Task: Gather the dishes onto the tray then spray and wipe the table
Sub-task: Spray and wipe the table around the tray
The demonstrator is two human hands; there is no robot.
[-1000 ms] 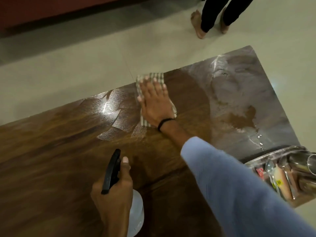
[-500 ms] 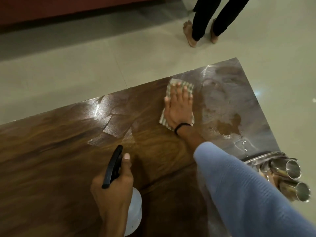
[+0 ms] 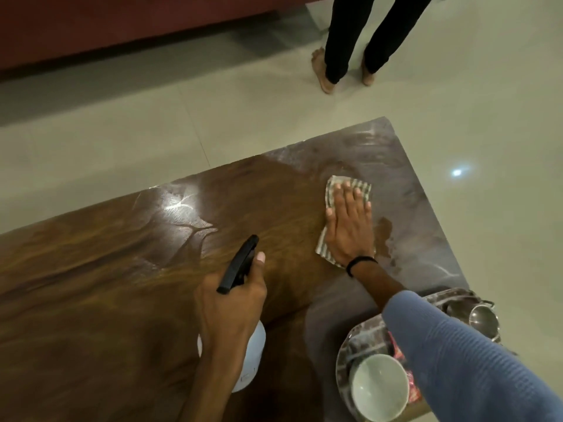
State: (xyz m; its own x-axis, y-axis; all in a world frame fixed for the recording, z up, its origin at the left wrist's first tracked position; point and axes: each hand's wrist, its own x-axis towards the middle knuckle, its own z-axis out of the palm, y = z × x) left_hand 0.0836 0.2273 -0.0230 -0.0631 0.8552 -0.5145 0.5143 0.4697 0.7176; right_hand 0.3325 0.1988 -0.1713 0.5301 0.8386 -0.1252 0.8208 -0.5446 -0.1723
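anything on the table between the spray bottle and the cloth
Nothing: in the head view, only bare table separates the spray bottle from the cloth.

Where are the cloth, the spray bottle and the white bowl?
Striped cloth (image 3: 353,182): head view, far edge, beyond the fingertips.
Spray bottle (image 3: 237,266): head view, black trigger head.
White bowl (image 3: 377,386): head view, inside of the bowl.

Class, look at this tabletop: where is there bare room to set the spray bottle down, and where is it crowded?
Bare wood lies left of the left hand holding the spray bottle, and between that hand and the striped cloth under the right hand. The near right corner is crowded: the tray holds a bowl and steel cups.
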